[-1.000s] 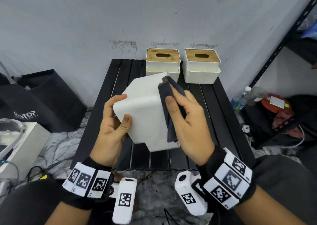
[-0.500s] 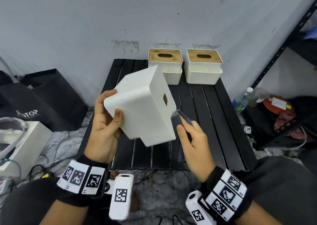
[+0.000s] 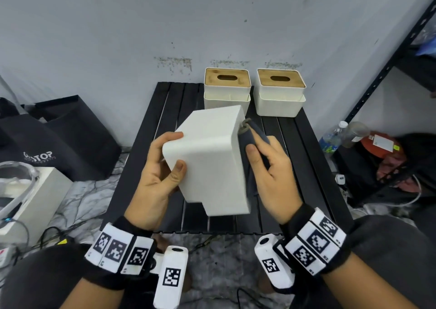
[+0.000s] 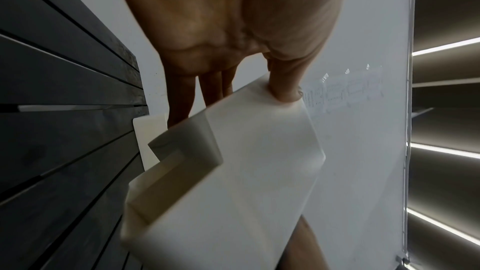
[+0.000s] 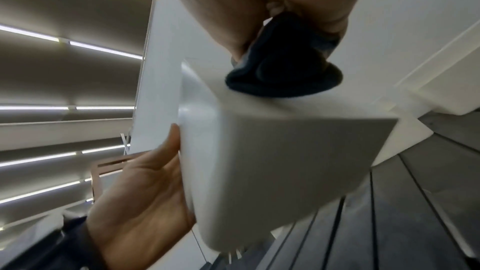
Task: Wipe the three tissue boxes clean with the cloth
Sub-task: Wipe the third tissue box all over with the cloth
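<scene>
I hold the white tissue box (image 3: 210,164) tilted in the air above the black slatted counter (image 3: 146,167), its plain sides toward me. My left hand (image 3: 158,181) grips it at the nine o'clock side — thumb pressed on the near face, fingers (image 3: 169,137) curled over the far edge, palm turned up under the corner. My right hand (image 3: 271,179) is at the three o'clock side, its fingers and thumb pinching the dark cloth (image 3: 251,138) and pressing it flat against the box's right face; the right wrist view shows the cloth (image 5: 283,69) bunched on that face near its top edge. Both wrists are raised off the counter, forearms angled inward toward each other.

The other two tissue boxes, with wooden lids, stand side by side at twelve o'clock against the wall — one (image 3: 226,89) straight behind the held box, the other (image 3: 280,91) just to its right, toward one o'clock.
</scene>
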